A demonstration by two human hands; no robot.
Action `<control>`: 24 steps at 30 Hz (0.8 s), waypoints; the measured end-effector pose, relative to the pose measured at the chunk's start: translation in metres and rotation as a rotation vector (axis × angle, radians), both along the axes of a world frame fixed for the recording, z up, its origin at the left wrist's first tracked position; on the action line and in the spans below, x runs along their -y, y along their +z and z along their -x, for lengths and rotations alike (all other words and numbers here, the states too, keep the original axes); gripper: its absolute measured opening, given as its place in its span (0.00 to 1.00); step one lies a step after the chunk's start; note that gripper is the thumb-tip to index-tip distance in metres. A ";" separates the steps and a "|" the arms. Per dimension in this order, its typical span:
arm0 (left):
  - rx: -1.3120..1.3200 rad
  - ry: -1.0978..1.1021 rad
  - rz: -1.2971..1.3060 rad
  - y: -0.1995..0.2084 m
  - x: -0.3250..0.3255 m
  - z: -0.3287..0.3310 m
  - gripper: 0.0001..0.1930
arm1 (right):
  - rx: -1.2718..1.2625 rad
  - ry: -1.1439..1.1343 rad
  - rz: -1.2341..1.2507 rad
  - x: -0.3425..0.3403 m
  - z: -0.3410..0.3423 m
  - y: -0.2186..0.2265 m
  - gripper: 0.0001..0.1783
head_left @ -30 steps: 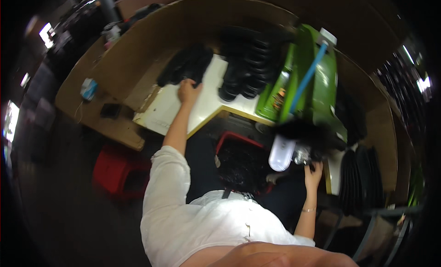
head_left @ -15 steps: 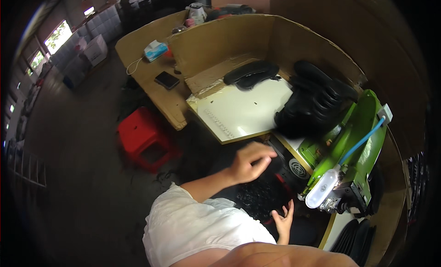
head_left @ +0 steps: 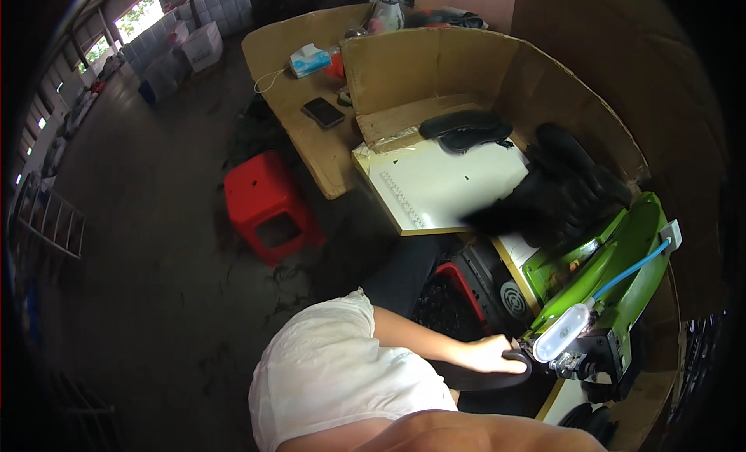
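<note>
My left hand point(head_left: 493, 355) is closed, thumb on top, round the edge of a black sole-shaped piece point(head_left: 501, 380). It holds this piece at the front of the green machine point(head_left: 614, 273), just left of the lit white lamp point(head_left: 561, 332). Whether the piece touches the machine I cannot tell. My right forearm point(head_left: 482, 432) crosses the lower edge, but its hand is hidden. Several similar black pieces point(head_left: 587, 422) stand below the machine. A heap of black pieces point(head_left: 571, 180) lies on the bench behind it, partly blurred.
A white board point(head_left: 447, 180) with a flat black bundle point(head_left: 466, 129) sits inside cardboard walls point(head_left: 435, 67). A phone point(head_left: 323, 112) and a tissue pack point(head_left: 311, 61) lie on the side table. The red stool point(head_left: 268, 203) stands left; a red-rimmed bin point(head_left: 465, 293) is beneath the bench.
My left hand has moved right and down to the machine and now grips a black piece. My right hand has gone out of sight. The whole view has shifted.
</note>
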State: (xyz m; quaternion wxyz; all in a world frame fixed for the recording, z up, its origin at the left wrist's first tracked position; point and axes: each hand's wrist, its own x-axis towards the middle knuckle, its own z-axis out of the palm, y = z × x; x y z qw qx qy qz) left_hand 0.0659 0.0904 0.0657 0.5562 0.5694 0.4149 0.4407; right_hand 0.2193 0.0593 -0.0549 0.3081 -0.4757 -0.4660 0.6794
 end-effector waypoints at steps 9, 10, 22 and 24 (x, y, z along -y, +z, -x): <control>0.216 0.033 0.000 -0.020 0.007 0.019 0.15 | -0.303 -0.616 -0.167 -0.024 -0.025 0.050 0.24; 0.255 0.032 -0.025 -0.023 0.006 0.019 0.15 | -0.340 -0.678 -0.191 -0.026 -0.030 0.056 0.25; 0.297 0.163 0.203 -0.044 0.016 0.100 0.11 | -0.713 -1.039 -0.260 -0.025 -0.039 0.066 0.29; 0.220 0.215 0.245 -0.047 0.023 0.118 0.13 | -0.757 -0.863 -0.291 -0.016 -0.012 0.073 0.29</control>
